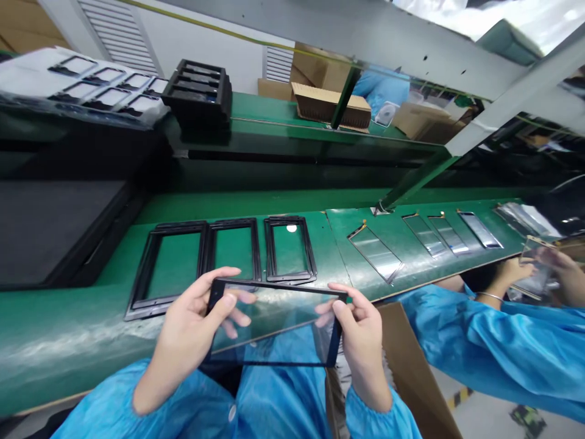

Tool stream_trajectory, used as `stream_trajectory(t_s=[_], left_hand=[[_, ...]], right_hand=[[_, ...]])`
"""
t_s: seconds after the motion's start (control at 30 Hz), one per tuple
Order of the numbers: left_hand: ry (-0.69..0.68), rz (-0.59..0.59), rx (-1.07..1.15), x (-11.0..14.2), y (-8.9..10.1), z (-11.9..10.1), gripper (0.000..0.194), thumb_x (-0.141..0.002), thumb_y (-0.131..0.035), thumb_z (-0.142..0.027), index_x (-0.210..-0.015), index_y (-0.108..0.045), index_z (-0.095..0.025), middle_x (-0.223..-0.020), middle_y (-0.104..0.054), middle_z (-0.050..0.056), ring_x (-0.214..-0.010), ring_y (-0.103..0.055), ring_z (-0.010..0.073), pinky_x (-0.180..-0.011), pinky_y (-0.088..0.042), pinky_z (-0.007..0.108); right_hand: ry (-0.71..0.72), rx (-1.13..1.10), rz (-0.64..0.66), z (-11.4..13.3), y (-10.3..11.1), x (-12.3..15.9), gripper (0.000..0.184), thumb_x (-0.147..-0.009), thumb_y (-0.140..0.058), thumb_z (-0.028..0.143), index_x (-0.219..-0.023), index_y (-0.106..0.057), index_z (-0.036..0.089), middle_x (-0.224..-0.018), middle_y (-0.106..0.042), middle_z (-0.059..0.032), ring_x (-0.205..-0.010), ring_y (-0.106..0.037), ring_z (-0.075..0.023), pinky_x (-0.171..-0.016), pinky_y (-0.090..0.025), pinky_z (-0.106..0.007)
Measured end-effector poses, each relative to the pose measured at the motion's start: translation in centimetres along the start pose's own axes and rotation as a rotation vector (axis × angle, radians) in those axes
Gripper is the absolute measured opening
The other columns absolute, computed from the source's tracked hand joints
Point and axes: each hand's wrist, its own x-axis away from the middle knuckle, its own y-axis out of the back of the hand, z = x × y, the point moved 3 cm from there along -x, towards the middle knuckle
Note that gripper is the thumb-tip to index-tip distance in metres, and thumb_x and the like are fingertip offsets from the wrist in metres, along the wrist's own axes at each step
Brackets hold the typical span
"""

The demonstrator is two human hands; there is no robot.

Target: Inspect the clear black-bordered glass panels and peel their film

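I hold a clear glass panel with a black border (274,323) flat above my lap, at the near edge of the green belt (68,341). My left hand (194,329) grips its left end, thumb on top and fingers underneath. The panel's right end is pinched by my right hand (361,332). Three black rectangular frames (214,253) lie side by side on the belt just beyond the panel.
Several glass panels (377,251) lie further right on the belt. A co-worker in a blue sleeve (493,341) holds another panel at the right. A brown carton (411,372) stands by my right knee. Black trays (198,91) and cardboard boxes (331,103) sit on the upper shelf.
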Motion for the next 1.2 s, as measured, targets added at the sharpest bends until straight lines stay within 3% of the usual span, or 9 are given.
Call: stream_trajectory(t_s=[0.1, 0.17, 0.23, 0.37, 0.57, 0.73, 0.87, 1.03, 1.2], left_hand=[[-0.271, -0.011, -0.3, -0.3, 0.3, -1.6, 0.044, -0.103, -0.066, -0.041, -0.143, -0.062, -0.023, -0.129, -0.078, 0.014, -0.104, -0.08, 0.03, -0.083, -0.068, 0.041], [-0.561, 0.021, -0.565, -0.6, -0.1, -3.1, 0.042, -0.102, -0.066, -0.032, -0.144, -0.066, -0.026, -0.148, -0.069, 0.012, -0.135, -0.067, 0.0327, -0.117, -0.051, 0.053], [-0.769, 0.153, -0.754, -1.0, -1.0, -4.1, 0.033, -0.103, -0.067, -0.029, -0.136, -0.073, -0.027, -0.142, -0.073, 0.007, -0.138, -0.064, 0.0315, -0.131, -0.029, 0.059], [-0.855, 0.397, -0.783, -1.9, -2.1, -4.9, 0.021, -0.109, -0.061, -0.032, -0.111, -0.08, -0.022, -0.106, -0.084, 0.002, -0.099, -0.078, 0.0224, -0.122, -0.044, 0.048], [-0.91, 0.375, -0.783, -1.4, -1.9, -4.7, 0.031, -0.113, -0.052, -0.031, -0.109, -0.08, -0.019, -0.104, -0.084, 0.004, -0.09, -0.079, 0.0225, -0.083, -0.059, 0.034], [-0.772, 0.436, -0.852, -0.9, -2.5, -4.4, 0.032, -0.112, -0.051, -0.031, -0.124, -0.079, -0.02, -0.111, -0.084, 0.005, -0.097, -0.081, 0.0284, -0.074, -0.058, 0.035], [-0.483, 0.562, -0.566, -1.2, -3.6, -3.8, 0.036, -0.109, -0.057, -0.03, -0.141, -0.074, -0.028, -0.103, -0.085, 0.0, -0.085, -0.081, 0.0233, -0.077, -0.059, 0.031], [-0.015, 0.387, -0.03, -0.9, -3.5, -1.4, 0.049, -0.107, -0.06, -0.044, -0.146, -0.069, -0.016, -0.111, -0.085, 0.012, -0.083, -0.083, 0.0237, -0.066, -0.065, 0.028], [0.074, 0.221, 0.207, 0.0, -3.6, -0.4, 0.056, -0.097, -0.076, -0.05, -0.136, -0.073, -0.011, -0.109, -0.084, 0.019, -0.076, -0.083, 0.0259, -0.06, -0.067, 0.029]], right_hand=[[0.043, 0.074, 0.007, 0.5, -0.2, 0.5, 0.021, -0.096, -0.078, 0.038, -0.107, -0.079, 0.02, -0.075, -0.083, -0.0065, -0.055, -0.079, -0.0191, -0.055, -0.063, -0.02], [0.084, 0.138, 0.016, 0.7, -0.5, 1.0, 0.019, -0.097, -0.077, 0.037, -0.106, -0.08, 0.02, -0.076, -0.084, -0.0066, -0.057, -0.08, -0.0199, -0.057, -0.064, -0.021], [0.11, 0.191, 0.019, 0.7, -0.7, 1.3, 0.018, -0.098, -0.076, 0.036, -0.106, -0.081, 0.02, -0.076, -0.084, -0.0068, -0.058, -0.081, -0.0213, -0.059, -0.066, -0.022], [0.113, 0.215, 0.015, 0.6, -1.1, 1.7, 0.024, -0.098, -0.077, 0.041, -0.106, -0.081, 0.019, -0.075, -0.083, -0.0083, -0.058, -0.081, -0.0245, -0.058, -0.068, -0.027], [0.061, 0.184, 0.027, 0.3, -0.9, 1.5, 0.026, -0.097, -0.078, 0.043, -0.105, -0.081, 0.018, -0.074, -0.083, -0.0088, -0.056, -0.08, -0.024, -0.056, -0.067, -0.027], [0.035, 0.144, 0.125, 0.4, -1.8, 0.7, 0.023, -0.097, -0.078, 0.041, -0.108, -0.083, 0.021, -0.076, -0.084, -0.0057, -0.057, -0.08, -0.0211, -0.057, -0.065, -0.024], [-0.001, 0.098, 0.343, 0.3, -3.2, 0.1, 0.042, -0.095, -0.081, 0.047, -0.132, -0.08, 0.026, -0.089, -0.086, -0.0038, -0.075, -0.084, -0.0239, -0.076, -0.07, -0.034], [-0.103, -0.053, 0.157, -1.0, -2.0, -0.9, 0.041, -0.1, -0.07, 0.058, -0.117, -0.086, 0.024, -0.105, -0.086, -0.0111, -0.084, -0.085, -0.0262, -0.073, -0.069, -0.032], [-0.061, -0.034, 0.082, -1.4, -1.7, -1.0, 0.052, -0.098, -0.068, 0.065, -0.089, -0.087, 0.017, -0.077, -0.083, -0.0123, -0.062, -0.08, -0.028, -0.063, -0.068, -0.036]])
